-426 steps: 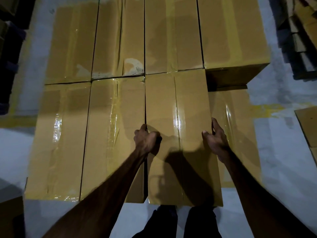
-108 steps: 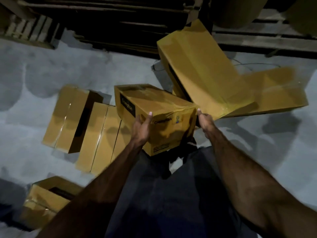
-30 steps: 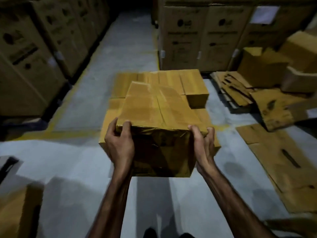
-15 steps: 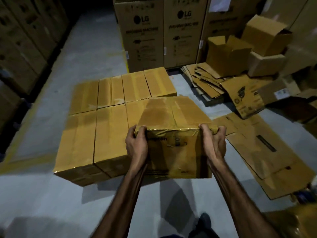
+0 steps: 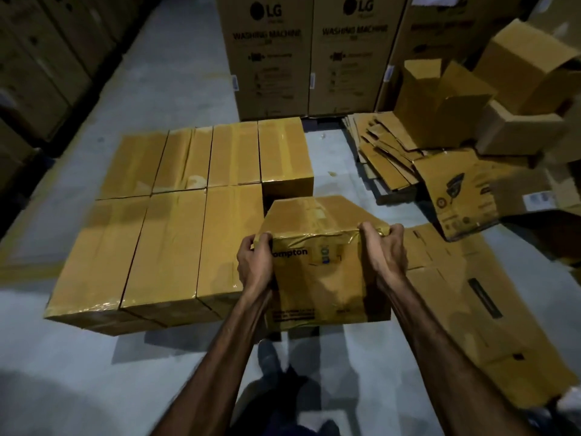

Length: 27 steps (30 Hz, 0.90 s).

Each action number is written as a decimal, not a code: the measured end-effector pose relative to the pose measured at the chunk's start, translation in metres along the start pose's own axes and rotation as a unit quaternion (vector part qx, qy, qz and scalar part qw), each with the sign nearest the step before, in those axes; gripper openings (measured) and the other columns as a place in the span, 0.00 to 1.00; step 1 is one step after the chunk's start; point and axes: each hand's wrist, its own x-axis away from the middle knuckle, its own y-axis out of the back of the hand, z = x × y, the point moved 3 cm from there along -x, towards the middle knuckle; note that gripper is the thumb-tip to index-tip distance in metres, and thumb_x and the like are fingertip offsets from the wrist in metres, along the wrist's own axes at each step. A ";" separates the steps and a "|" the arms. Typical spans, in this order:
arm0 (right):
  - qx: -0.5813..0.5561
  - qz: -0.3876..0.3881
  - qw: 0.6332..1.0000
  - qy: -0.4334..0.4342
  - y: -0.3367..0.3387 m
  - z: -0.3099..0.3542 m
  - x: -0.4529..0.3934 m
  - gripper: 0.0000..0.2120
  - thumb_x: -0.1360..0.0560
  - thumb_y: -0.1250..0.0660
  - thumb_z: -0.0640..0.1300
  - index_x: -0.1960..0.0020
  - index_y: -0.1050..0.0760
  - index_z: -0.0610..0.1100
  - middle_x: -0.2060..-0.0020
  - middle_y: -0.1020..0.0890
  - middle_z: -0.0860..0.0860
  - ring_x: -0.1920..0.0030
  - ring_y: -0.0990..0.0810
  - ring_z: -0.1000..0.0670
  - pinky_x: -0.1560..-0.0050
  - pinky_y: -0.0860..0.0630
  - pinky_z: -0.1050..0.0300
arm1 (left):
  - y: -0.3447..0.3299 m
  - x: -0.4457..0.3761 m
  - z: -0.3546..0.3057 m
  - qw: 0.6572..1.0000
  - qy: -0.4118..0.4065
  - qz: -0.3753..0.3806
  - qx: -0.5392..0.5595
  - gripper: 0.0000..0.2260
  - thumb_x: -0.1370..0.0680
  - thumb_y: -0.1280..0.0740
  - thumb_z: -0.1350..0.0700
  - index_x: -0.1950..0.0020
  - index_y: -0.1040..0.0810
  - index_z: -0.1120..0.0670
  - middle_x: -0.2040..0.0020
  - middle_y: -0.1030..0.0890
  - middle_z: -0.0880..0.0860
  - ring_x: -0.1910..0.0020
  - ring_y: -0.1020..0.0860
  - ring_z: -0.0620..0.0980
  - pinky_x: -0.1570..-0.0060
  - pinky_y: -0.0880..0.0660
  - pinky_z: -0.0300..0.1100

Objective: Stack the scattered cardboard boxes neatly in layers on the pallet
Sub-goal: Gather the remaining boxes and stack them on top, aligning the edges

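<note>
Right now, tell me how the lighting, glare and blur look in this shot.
Head view: dim, warm light; tape glare along the carried box's top edge between the left hand and right hand; dark shadows on the floor below; far-right loose cartons smeared; wide-angle bending at the edges.

Cardboard box (image 5: 317, 247) wears glossy tape; the concrete floor (image 5: 78, 357) looks matt.

head cam | worn on head | faces forward-down | hands close, floor beyond
</note>
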 end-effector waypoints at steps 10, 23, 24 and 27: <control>0.050 0.023 0.997 -0.056 -0.058 0.014 -0.120 0.35 0.23 0.33 0.64 0.24 0.38 0.46 0.34 0.24 0.37 0.35 0.25 0.33 0.46 0.32 0.47 | -0.078 -0.118 0.003 0.998 0.056 -0.007 -0.032 0.26 0.32 0.36 0.32 0.41 0.19 0.44 0.47 0.15 0.51 0.48 0.19 0.58 0.41 0.21 0.59; 0.063 0.135 0.985 -0.088 -0.107 -0.034 -0.210 0.22 0.26 0.30 0.59 0.46 0.34 0.45 0.53 0.23 0.42 0.52 0.22 0.39 0.60 0.32 0.49 | -0.118 -0.161 0.043 0.995 0.057 -0.059 -0.057 0.15 0.22 0.34 0.51 0.36 0.21 0.49 0.43 0.17 0.53 0.46 0.19 0.57 0.43 0.20 0.55; 0.067 0.150 0.983 -0.087 -0.109 -0.040 -0.212 0.21 0.26 0.29 0.57 0.46 0.33 0.44 0.54 0.23 0.43 0.53 0.23 0.40 0.60 0.32 0.49 | -0.118 -0.160 0.053 0.995 0.064 -0.059 -0.056 0.15 0.21 0.34 0.54 0.35 0.21 0.50 0.43 0.17 0.53 0.45 0.19 0.57 0.41 0.20 0.54; 0.077 0.188 0.976 -0.082 -0.110 -0.068 -0.221 0.19 0.25 0.28 0.51 0.45 0.33 0.42 0.54 0.24 0.44 0.55 0.24 0.42 0.59 0.33 0.48 | -0.121 -0.155 0.089 0.992 0.093 -0.075 -0.032 0.16 0.20 0.34 0.63 0.33 0.19 0.54 0.40 0.16 0.54 0.41 0.19 0.58 0.37 0.21 0.53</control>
